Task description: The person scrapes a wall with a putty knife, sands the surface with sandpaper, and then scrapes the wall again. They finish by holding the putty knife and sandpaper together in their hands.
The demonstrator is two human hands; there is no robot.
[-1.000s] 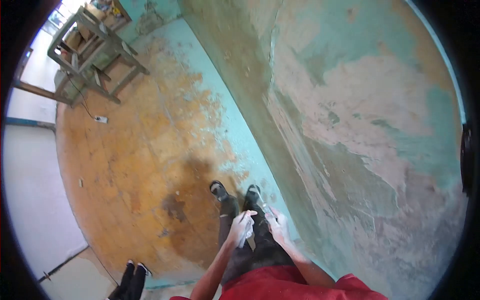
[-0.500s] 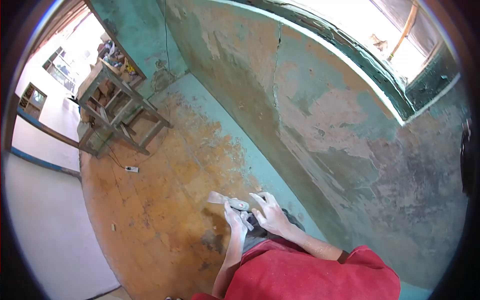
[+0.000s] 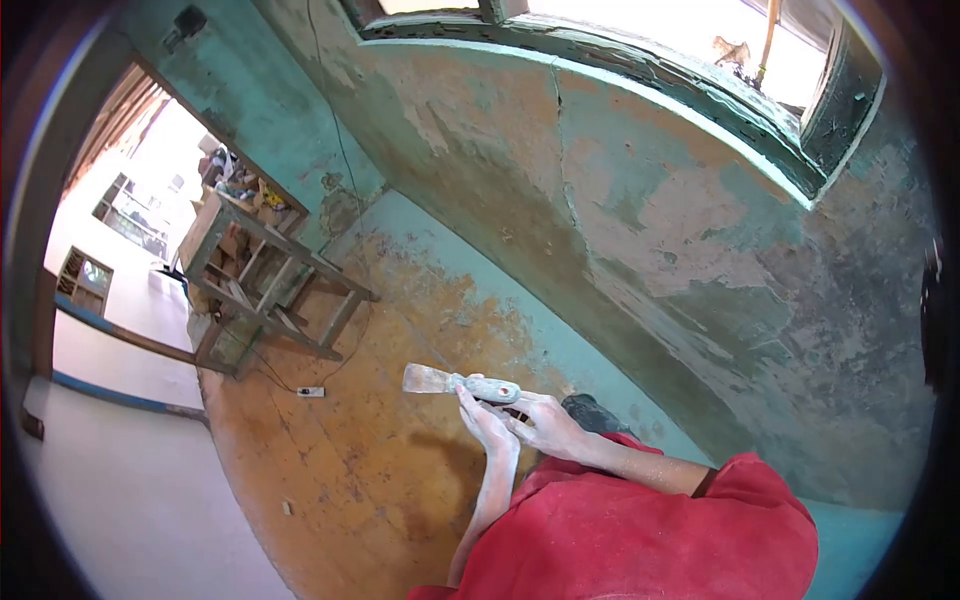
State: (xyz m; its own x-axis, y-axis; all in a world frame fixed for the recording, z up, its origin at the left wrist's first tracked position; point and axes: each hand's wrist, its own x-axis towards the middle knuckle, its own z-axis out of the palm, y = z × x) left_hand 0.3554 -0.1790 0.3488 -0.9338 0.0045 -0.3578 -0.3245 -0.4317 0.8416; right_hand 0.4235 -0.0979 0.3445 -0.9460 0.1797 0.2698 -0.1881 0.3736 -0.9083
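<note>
A putty knife (image 3: 492,388) with a wide, dusty blade and a pale, smeared handle points to the left over the floor. My left hand (image 3: 488,428) is closed on it, fingertips near where blade meets handle. White dust coats both hands. My right hand (image 3: 556,428) has come up against the left one, its fingers curled under the butt of the handle. Whether those fingers grip the handle or something else between the hands is hidden.
A wooden stand (image 3: 275,270) is by the doorway, near a white power strip (image 3: 311,392) and its cord on the worn orange floor (image 3: 350,480). To the right runs a patchy, cracked wall (image 3: 640,230) under a window frame (image 3: 815,150). A small chip (image 3: 287,508) lies at left.
My right hand has moved in from apart to meet my left hand beneath the putty knife handle. The knife is turned more level. The view has shifted, so the room appears lower and further right.
</note>
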